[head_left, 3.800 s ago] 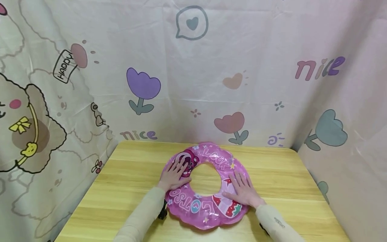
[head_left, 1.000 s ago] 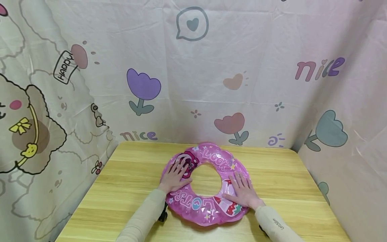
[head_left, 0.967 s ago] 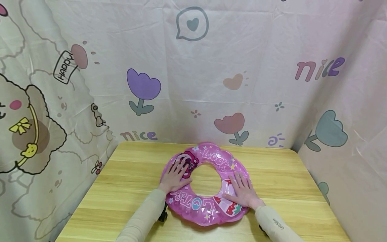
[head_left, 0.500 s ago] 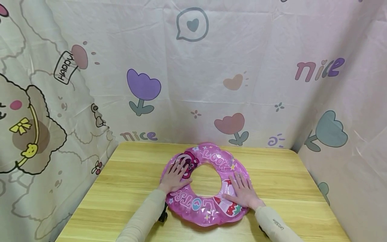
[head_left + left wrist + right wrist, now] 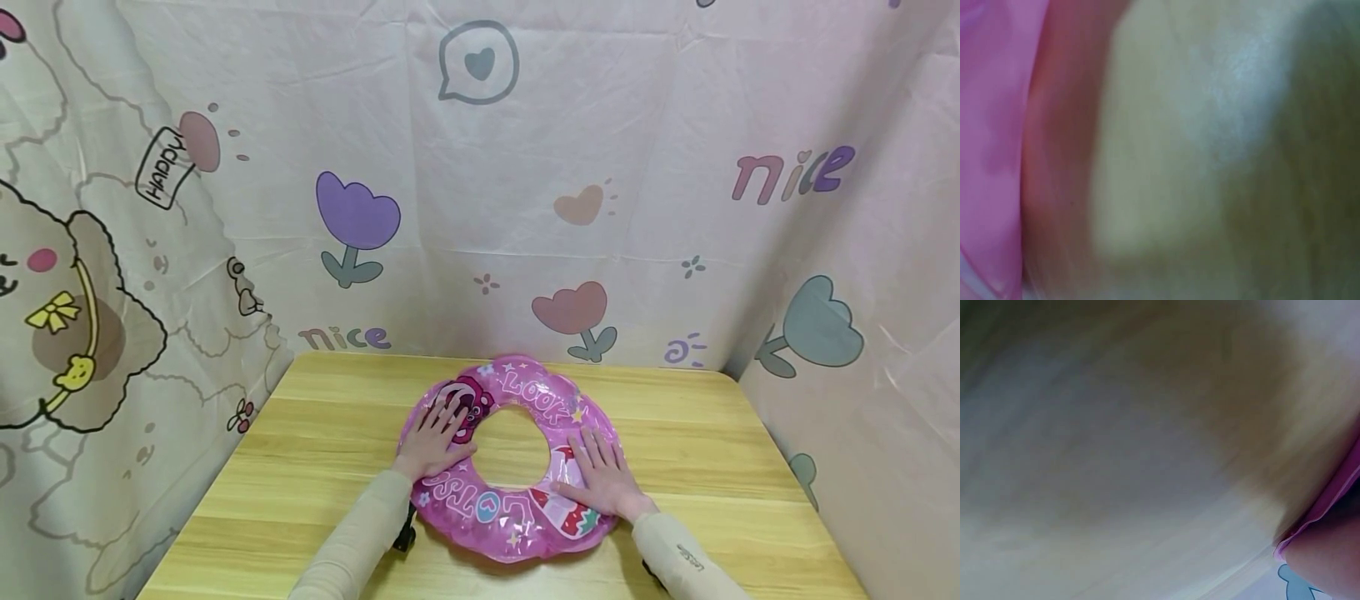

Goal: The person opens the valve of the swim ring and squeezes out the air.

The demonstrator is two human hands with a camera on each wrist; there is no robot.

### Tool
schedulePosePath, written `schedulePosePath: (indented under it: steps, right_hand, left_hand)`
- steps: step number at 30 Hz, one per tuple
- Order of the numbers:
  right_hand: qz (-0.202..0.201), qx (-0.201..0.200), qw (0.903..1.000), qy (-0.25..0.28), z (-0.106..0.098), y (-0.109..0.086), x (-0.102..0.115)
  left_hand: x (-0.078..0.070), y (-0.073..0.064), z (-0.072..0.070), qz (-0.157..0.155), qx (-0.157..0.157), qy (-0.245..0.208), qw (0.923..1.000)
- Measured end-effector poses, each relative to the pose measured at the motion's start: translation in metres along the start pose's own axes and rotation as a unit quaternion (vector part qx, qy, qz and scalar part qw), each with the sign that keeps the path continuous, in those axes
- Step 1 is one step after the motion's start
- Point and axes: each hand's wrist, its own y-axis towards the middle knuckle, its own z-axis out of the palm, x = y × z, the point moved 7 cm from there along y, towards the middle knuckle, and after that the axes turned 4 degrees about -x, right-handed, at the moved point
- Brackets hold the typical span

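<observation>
A pink inflatable swim ring (image 5: pixel 517 533) lies flat on the wooden table, printed with a bear face, strawberry shapes and the words LOOK and LOTSO. My left hand (image 5: pixel 432 443) rests on its left side, fingers spread over the bear print and thumb toward the hole. On the opposite side my right hand (image 5: pixel 604 477) lies with straight fingers beside the strawberry print. The left wrist view is blurred, with the pink vinyl of the ring (image 5: pixel 991 125) along its left edge. In the right wrist view, a strip of the ring (image 5: pixel 1339 486) shows beside skin of the right hand (image 5: pixel 1329 559).
The light wooden table (image 5: pixel 315 467) extends on both sides of the ring. A pale printed curtain (image 5: pixel 480 208) with flowers, hearts and words hangs behind the table and along both sides. A black strap piece (image 5: pixel 405 533) shows below the left wrist.
Over the last few seconds the ring's near edge has drawn slightly away from me and the lower print has shifted a little. Both hands have stayed nearly in place on the ring.
</observation>
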Motion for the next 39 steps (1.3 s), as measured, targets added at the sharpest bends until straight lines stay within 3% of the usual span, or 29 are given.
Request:
schedulePosePath:
  steps: [8,16,22,26,30,34,39]
  right_hand:
    - [-0.001,-0.003,1.0000,-0.001,0.000,0.000,0.000]
    - [-0.004,0.002,1.0000,0.005,-0.001,-0.001,0.002]
    - [-0.039,0.001,0.9992,0.008,-0.008,-0.002,0.000]
    - [-0.065,0.004,0.9978,0.008,-0.015,-0.002,-0.003]
    - [-0.072,0.017,0.9969,0.027,-0.019,-0.001,-0.004]
    - [-0.067,0.025,0.9964,0.046,-0.019,0.001,-0.004]
    - [-0.062,0.022,0.9956,0.068,-0.018,0.002,-0.004]
  left_hand:
    - [-0.002,-0.002,-0.003,-0.003,0.009,-0.018,0.9998]
    - [-0.003,-0.004,-0.007,-0.007,0.021,-0.008,0.9997]
    - [-0.009,-0.007,-0.032,0.005,0.015,0.008,0.9998]
    - [-0.018,-0.007,-0.050,0.037,-0.009,0.011,0.9992]
    - [-0.032,0.000,-0.062,0.063,-0.023,0.047,0.9966]
    - [-0.043,0.014,-0.062,0.044,0.001,0.073,0.9963]
    - [-0.047,0.028,-0.054,-0.011,0.050,0.086,0.9950]
